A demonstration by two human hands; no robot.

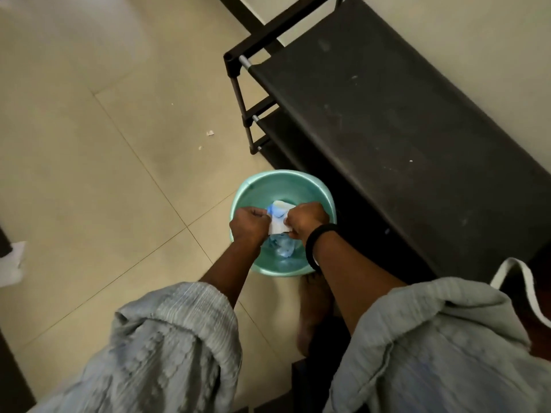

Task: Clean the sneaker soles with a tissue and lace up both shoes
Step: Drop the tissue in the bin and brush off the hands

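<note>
floor: beige tiled floor (89,144), two small white scraps (210,132) | hands: two, close together; left hand (249,223) and right hand (305,217) each pinch one side of one white-and-blue crumpled tissue (278,217) | tissue: above one round teal plastic basin (268,180) on the floor | right wrist: one black band (313,242) | right: one black metal-framed rack (387,114), just beside the basin

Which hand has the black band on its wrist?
The right hand, nearer the black metal shoe rack; the left hand has a bare wrist.
</note>
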